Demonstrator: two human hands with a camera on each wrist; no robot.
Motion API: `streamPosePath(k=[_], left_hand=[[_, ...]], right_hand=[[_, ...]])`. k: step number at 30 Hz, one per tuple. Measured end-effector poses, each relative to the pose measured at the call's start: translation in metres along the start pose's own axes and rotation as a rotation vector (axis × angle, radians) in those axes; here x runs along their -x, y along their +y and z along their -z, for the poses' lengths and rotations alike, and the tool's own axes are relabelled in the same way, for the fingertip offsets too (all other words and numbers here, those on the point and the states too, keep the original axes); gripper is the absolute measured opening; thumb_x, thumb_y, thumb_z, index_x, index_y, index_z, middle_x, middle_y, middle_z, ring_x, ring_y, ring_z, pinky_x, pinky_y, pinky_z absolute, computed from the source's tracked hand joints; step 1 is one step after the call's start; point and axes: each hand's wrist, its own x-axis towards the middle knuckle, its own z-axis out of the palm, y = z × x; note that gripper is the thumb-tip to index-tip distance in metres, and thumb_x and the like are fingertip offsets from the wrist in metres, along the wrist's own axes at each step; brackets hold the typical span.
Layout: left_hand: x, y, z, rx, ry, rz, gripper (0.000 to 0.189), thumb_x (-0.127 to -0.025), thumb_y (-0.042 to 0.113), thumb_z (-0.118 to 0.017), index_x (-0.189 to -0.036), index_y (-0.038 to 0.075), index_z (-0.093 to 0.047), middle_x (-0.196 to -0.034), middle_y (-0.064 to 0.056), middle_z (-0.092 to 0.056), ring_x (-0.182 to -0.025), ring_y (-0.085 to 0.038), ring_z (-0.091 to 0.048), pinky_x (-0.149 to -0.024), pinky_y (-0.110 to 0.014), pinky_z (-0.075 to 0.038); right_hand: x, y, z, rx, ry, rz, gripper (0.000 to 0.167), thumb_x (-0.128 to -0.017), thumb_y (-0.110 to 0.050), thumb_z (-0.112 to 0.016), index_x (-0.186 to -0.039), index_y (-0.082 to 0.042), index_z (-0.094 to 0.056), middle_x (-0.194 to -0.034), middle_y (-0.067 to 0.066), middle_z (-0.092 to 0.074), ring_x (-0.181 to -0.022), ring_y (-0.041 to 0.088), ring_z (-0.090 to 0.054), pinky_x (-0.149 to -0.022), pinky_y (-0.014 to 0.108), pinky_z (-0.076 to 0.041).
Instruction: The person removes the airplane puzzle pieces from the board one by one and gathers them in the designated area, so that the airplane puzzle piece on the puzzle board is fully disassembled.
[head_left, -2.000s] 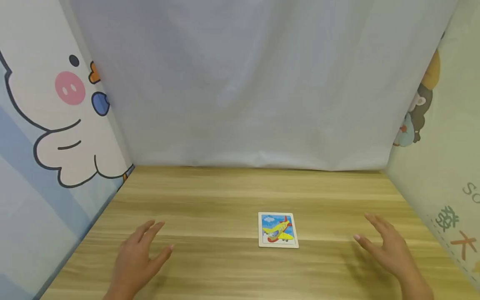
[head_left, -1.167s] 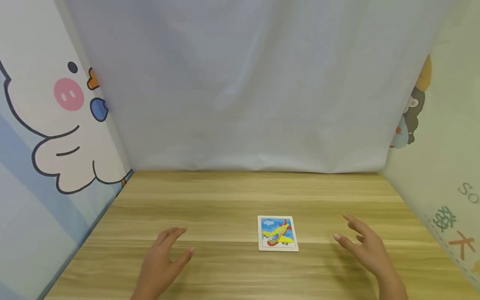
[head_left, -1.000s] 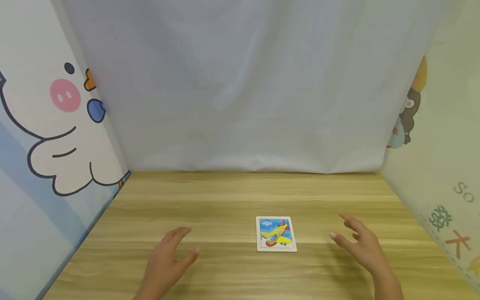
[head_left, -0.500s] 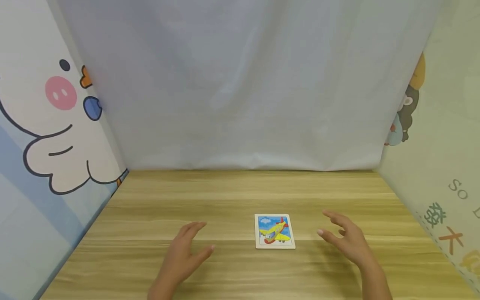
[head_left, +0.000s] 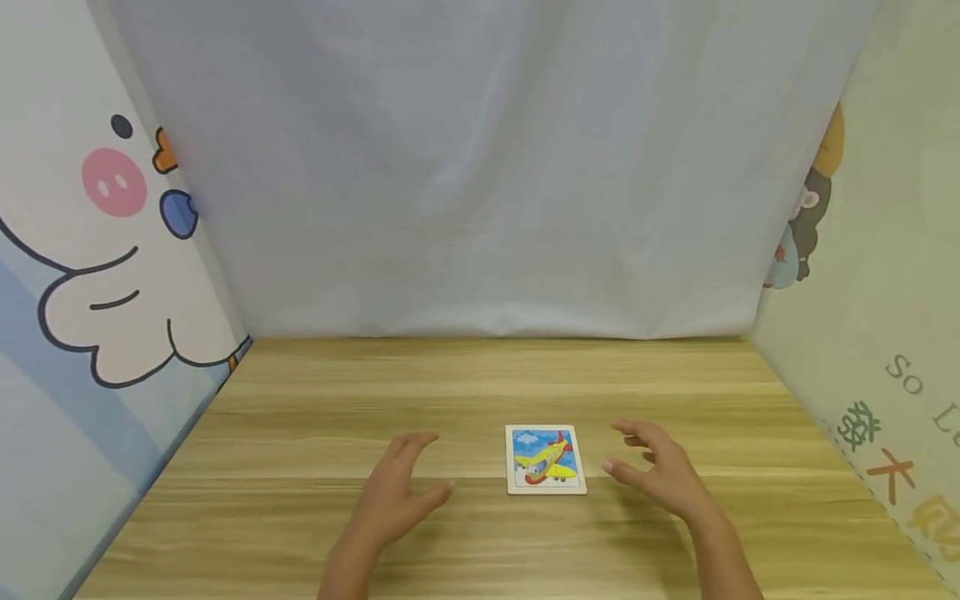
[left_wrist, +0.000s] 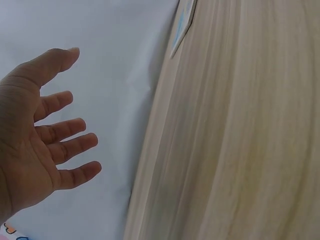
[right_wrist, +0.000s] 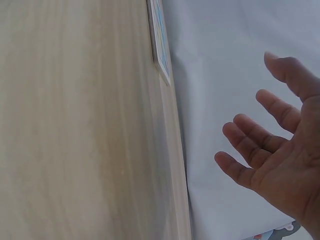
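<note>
A small square picture puzzle (head_left: pixel 546 460) with a pale border and a yellow-and-red airplane on blue sky lies flat on the wooden table. To its left, my left hand (head_left: pixel 397 492) is held over the table, thumb and fingers spread apart, holding nothing. My right hand (head_left: pixel 663 475) is on the other side, closer to the puzzle, its thumb pointing at the puzzle's right edge and its fingers loosely bent around air. In the left wrist view, only a corner of the puzzle (left_wrist: pixel 184 27) shows at the top. The right wrist view catches its edge (right_wrist: pixel 159 45) too.
The wood-grain table (head_left: pixel 315 400) reaches back to a plain grey-white cloth (head_left: pixel 480 183). On the left stands a panel with a white cartoon animal (head_left: pixel 135 250). A pale green panel (head_left: pixel 862 275) with printed figures and lettering borders the right side.
Both hands have moved inward from the sides toward the puzzle, left hand going right and right hand going left. The puzzle stays on the table; the head view has shifted slightly.
</note>
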Motion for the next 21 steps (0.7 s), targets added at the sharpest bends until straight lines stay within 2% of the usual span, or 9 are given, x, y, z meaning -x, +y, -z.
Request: streamPosePath(k=[5, 10, 16, 21], left_hand=[[-0.004, 0.003, -0.007, 0.026, -0.032, 0.003, 0.057, -0.076, 0.026, -0.076, -0.127, 0.011, -0.054, -0.125, -0.006, -0.05, -0.115, -0.029, -0.049, -0.09, -0.05, -0.042], [-0.008, 0.005, -0.011, 0.039, -0.035, 0.002, 0.056, -0.076, 0.025, -0.077, -0.125, 0.01, -0.055, -0.124, -0.007, -0.051, -0.113, -0.03, -0.049, -0.09, -0.05, -0.041], [-0.013, 0.006, -0.019, 0.05, -0.08, 0.006, 0.057, -0.076, 0.026, -0.076, -0.126, 0.009, -0.055, -0.124, -0.009, -0.051, -0.114, -0.032, -0.048, -0.092, -0.05, -0.04], [-0.022, 0.009, -0.026, 0.079, -0.106, 0.004, 0.056, -0.078, 0.028, -0.075, -0.127, 0.009, -0.055, -0.125, -0.011, -0.051, -0.115, -0.032, -0.047, -0.093, -0.051, -0.038]], right_hand=[[-0.005, -0.001, -0.006, -0.017, -0.027, -0.004, 0.058, -0.079, -0.019, -0.075, -0.129, -0.005, -0.051, -0.129, 0.015, -0.048, -0.113, 0.036, -0.047, -0.092, 0.059, -0.035], [-0.011, -0.002, -0.014, -0.011, -0.051, 0.01, 0.058, -0.078, -0.019, -0.076, -0.13, -0.006, -0.052, -0.129, 0.014, -0.049, -0.112, 0.036, -0.048, -0.09, 0.058, -0.037], [-0.016, -0.003, -0.024, -0.027, -0.078, -0.023, 0.059, -0.077, -0.018, -0.077, -0.129, -0.007, -0.053, -0.127, 0.012, -0.05, -0.113, 0.034, -0.048, -0.09, 0.055, -0.039], [-0.025, -0.007, -0.029, -0.025, -0.098, -0.009, 0.058, -0.078, -0.019, -0.076, -0.13, -0.008, -0.053, -0.129, 0.013, -0.05, -0.114, 0.035, -0.047, -0.091, 0.055, -0.039]])
